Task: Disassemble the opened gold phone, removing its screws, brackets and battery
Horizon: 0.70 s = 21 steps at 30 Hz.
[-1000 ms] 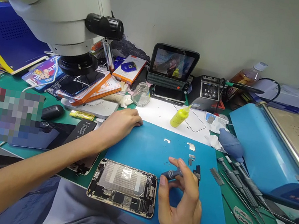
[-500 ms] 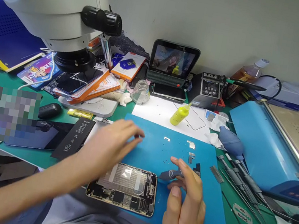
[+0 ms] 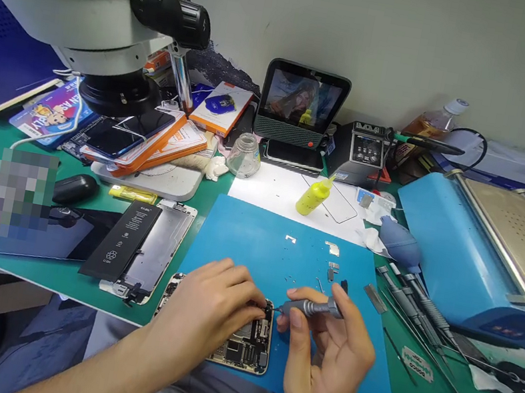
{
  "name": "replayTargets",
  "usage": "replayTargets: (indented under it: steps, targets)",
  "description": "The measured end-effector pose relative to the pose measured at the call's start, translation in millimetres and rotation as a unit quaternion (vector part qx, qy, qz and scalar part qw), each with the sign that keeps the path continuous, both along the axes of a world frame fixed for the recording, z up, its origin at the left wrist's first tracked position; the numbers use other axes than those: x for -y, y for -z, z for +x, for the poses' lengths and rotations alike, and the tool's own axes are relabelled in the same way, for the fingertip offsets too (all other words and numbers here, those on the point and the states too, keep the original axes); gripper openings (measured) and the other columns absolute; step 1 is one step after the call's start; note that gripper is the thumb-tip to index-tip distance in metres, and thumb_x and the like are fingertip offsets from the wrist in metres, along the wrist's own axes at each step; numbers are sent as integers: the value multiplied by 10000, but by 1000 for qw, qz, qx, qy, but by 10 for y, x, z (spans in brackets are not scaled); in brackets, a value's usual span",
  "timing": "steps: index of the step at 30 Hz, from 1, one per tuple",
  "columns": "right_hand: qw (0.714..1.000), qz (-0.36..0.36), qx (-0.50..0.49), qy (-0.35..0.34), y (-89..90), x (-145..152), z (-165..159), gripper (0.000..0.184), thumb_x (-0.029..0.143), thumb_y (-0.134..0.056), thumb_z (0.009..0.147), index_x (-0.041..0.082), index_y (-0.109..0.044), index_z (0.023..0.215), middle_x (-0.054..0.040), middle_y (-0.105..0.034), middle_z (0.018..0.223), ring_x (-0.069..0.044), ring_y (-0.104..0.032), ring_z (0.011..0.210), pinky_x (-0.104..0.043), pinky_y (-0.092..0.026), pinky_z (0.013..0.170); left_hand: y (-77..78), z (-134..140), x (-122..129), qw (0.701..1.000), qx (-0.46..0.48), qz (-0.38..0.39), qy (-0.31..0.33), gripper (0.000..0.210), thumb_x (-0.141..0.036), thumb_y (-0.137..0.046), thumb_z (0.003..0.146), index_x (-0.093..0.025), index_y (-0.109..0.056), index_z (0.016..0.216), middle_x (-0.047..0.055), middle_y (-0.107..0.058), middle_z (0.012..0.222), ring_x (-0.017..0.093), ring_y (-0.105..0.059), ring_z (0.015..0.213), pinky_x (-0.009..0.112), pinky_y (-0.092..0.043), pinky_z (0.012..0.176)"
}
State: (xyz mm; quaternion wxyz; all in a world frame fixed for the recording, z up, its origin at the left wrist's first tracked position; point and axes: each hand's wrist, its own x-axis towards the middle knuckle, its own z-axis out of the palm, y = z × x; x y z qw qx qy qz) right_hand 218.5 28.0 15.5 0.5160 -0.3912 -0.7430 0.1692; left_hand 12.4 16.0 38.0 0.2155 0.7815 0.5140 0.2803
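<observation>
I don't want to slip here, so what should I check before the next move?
1. Screwdriver held: ok, gripped in the fingers of the right hand.
2. Screwdriver tip seated: cannot tell; it points at the upper right corner of the opened phone, but contact is too small to see.
3. Phone steadied: cannot tell; the left hand lies over it, its fingertips mostly hidden.
4. Clear view of the phone's inside: not ok, the left hand covers much of it.
5. Battery out of the phone: ok, it lies off to the left.
6. Small metal pieces apart from the phone: ok, farther back on the blue mat.
</observation>
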Motion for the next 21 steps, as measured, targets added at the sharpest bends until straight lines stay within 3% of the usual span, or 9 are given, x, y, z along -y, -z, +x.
replayTargets:
  steps: [6,14,18,21]
  targets:
    - [1000,2,-6,-24,5,8,18,720,17,-630,1115,290,-439,1753,-70,-760,1131,-156,-811,802,-279,-749,682,-10,-28,22,999,17,-23,16,96,-231,-716,1150,-240,-755,1063,-21,-800,1031,215,-688,914,374,-515,808]
    - [998,22,59,-5,105,48,29,841,8,-661,1098,320,-372,1824,-100,-753,1226,-216,-834,1069,-334,-779,822,-14,-119,59,997,55,-60,9,172,-199,-582,1200,-249,-686,1073,-29,-771,1021,192,-664,925,348,-521,828]
    - [996,37,77,0,71,36,19,791,11,-636,1118,250,-358,1819,-128,-764,1307,-228,-838,1099,-332,-774,827,-29,-109,64,996,60,-67,-8,207,-201,-558,1191,-247,-634,1005,-19,-740,966,193,-656,892,340,-496,774]
    - [993,73,96,-12,-3,-9,5,641,40,-696,1109,195,-502,1701,-86,-783,1260,-203,-837,1021,-302,-753,792,-44,-92,59,996,59,-65,-18,228,-206,-541,1180,-249,-591,961,-15,-717,930,194,-641,860,338,-470,735]
